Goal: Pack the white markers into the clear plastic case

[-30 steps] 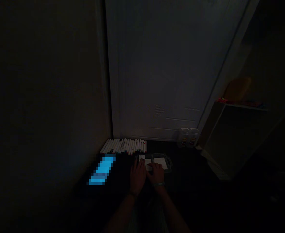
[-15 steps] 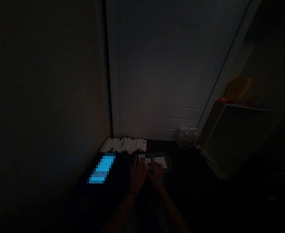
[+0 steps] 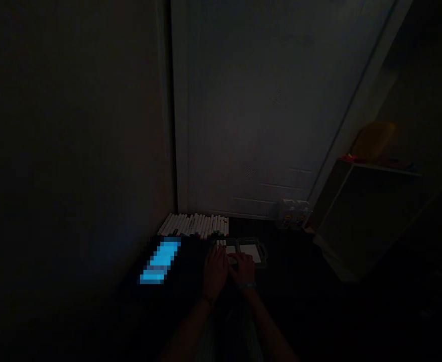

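Observation:
In the dim light an open, clear-looking case [image 3: 263,254] lies on the dark table. Its left half holds several white pens [image 3: 221,243]; a white sheet or panel [image 3: 249,253] covers much of the right half. My left hand [image 3: 216,269] lies over the front of the left half, fingers stretched forward to the pens. Close beside it, my right hand [image 3: 242,270] has bent fingers turned in toward the left hand at the case's front middle. Whatever lies under those fingers is hidden. Darkness blurs the fingertips.
A row of white markers [image 3: 194,225] lies along the back of the table. A bright blurred blue screen [image 3: 160,260] lies at the left. Two clear packages [image 3: 295,213] stand at the back right by the panel [image 3: 243,110]. A cabinet [image 3: 371,216] stands farther right.
The whole view has shifted slightly and grown a little darker. Both hands stay at the case, with the left fingers drawn slightly closer together.

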`<state>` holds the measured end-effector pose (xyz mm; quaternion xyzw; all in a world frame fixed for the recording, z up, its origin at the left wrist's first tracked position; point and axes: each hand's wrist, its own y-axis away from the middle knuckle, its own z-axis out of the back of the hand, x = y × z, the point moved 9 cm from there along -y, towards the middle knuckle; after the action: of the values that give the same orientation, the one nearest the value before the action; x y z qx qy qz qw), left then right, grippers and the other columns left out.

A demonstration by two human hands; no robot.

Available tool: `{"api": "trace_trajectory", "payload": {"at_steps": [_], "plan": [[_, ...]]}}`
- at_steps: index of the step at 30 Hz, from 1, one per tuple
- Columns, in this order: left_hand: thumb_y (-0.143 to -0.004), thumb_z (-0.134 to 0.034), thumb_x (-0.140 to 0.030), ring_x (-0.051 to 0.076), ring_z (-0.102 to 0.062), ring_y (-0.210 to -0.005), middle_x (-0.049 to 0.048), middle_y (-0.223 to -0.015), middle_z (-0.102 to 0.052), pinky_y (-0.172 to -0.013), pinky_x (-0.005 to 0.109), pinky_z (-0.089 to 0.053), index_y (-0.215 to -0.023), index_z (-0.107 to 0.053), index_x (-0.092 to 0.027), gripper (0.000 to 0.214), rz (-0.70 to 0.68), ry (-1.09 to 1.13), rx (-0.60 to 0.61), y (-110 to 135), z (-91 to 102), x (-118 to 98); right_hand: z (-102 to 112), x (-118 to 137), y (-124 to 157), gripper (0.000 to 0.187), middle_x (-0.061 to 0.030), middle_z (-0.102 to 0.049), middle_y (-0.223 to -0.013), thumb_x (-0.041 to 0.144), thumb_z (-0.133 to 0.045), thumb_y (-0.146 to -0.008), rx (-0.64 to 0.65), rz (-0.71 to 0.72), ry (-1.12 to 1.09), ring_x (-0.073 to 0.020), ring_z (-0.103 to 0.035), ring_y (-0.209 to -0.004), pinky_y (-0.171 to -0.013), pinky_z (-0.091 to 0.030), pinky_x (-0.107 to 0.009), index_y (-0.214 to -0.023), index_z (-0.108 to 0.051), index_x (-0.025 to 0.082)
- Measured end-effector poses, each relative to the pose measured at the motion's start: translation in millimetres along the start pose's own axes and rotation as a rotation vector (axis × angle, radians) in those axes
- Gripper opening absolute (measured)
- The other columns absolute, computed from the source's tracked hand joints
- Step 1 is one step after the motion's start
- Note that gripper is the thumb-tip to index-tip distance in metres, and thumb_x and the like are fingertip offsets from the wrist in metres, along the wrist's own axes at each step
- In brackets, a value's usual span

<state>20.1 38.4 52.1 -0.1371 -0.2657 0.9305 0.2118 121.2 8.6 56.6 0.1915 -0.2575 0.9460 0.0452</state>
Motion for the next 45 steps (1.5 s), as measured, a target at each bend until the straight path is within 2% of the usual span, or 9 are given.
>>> {"api": "trace_trajectory", "payload": {"at_steps": [8,13,22,27,33,38,45], "plan": [[-0.089,-0.032,-0.027,0.021,-0.033,-0.128,0.0053,-0.133,-0.048,-0.103,0.042,-0.028,-0.122,-0.050,-0.019,0.039,0.043,0.083,-0.034,0.5,-1.5,4.4,-0.1,2.8,0.9,0.025,-0.0031,-0.060,-0.105,0.034,-0.050,-0.083,-0.007,0.018,0.009,-0.0235,-0.045,-0.099,-0.081,-0.032,-0.033,-0.106,-0.060,0.031],[-0.089,-0.031,-0.027,0.021,-0.035,-0.127,0.0061,-0.131,-0.049,-0.103,0.042,-0.029,-0.122,-0.050,-0.018,0.039,0.050,0.102,-0.040,-0.8,-2.0,5.5,-2.0,1.5,1.7,0.026,-0.0043,-0.059,-0.106,0.032,-0.051,-0.082,-0.019,0.014,0.016,-0.0236,-0.044,-0.100,-0.083,-0.031,-0.034,-0.106,-0.059,0.027],[-0.088,-0.031,-0.024,0.021,-0.033,-0.128,0.0080,-0.129,-0.051,-0.107,0.045,-0.020,-0.119,-0.053,-0.016,0.039,0.007,0.066,-0.072,-1.7,5.7,-2.2,-3.6,-1.9,-1.6,0.033,-0.0032,-0.061,-0.102,0.013,-0.046,-0.081,0.044,0.003,0.029,-0.0213,-0.046,-0.091,-0.077,-0.031,-0.031,-0.108,-0.059,0.027],[-0.087,-0.031,-0.022,0.021,-0.039,-0.125,0.0099,-0.129,-0.051,-0.103,0.042,-0.028,-0.118,-0.053,-0.014,0.039,0.010,0.069,-0.061,-1.4,2.3,-2.3,-0.6,-0.3,-0.5,0.031,-0.0034,-0.061,-0.100,0.013,-0.043,-0.082,0.038,0.002,0.036,-0.0208,-0.047,-0.091,-0.077,-0.030,-0.031,-0.106,-0.059,0.025],[-0.086,-0.034,-0.020,0.022,-0.040,-0.124,0.0094,-0.130,-0.049,-0.103,0.042,-0.028,-0.126,-0.045,-0.016,0.041,0.033,0.070,-0.052,-1.4,8.3,-3.6,2.1,1.5,0.3,0.031,-0.0031,-0.062,-0.100,0.012,-0.044,-0.081,0.036,0.011,0.045,-0.0203,-0.048,-0.092,-0.078,-0.030,-0.030,-0.105,-0.060,0.025],[-0.086,-0.035,-0.020,0.021,-0.039,-0.123,0.0073,-0.128,-0.051,-0.104,0.042,-0.027,-0.123,-0.048,-0.020,0.039,0.031,0.070,-0.042,-1.5,13.7,-5.2,3.2,2.9,1.7,0.029,-0.0035,-0.061,-0.101,0.014,-0.045,-0.081,0.010,0.015,0.025,-0.0211,-0.047,-0.094,-0.081,-0.030,-0.031,-0.105,-0.059,0.024],[-0.085,-0.036,-0.020,0.021,-0.037,-0.125,0.0051,-0.133,-0.047,-0.104,0.043,-0.025,-0.124,-0.047,-0.021,0.040,0.021,0.062,-0.017,-1.5,7.8,-4.6,1.2,3.9,1.2,0.028,-0.0053,-0.060,-0.099,0.015,-0.045,-0.082,0.022,0.029,0.017,-0.0210,-0.047,-0.093,-0.082,-0.031,-0.032,-0.105,-0.059,0.021]]}}
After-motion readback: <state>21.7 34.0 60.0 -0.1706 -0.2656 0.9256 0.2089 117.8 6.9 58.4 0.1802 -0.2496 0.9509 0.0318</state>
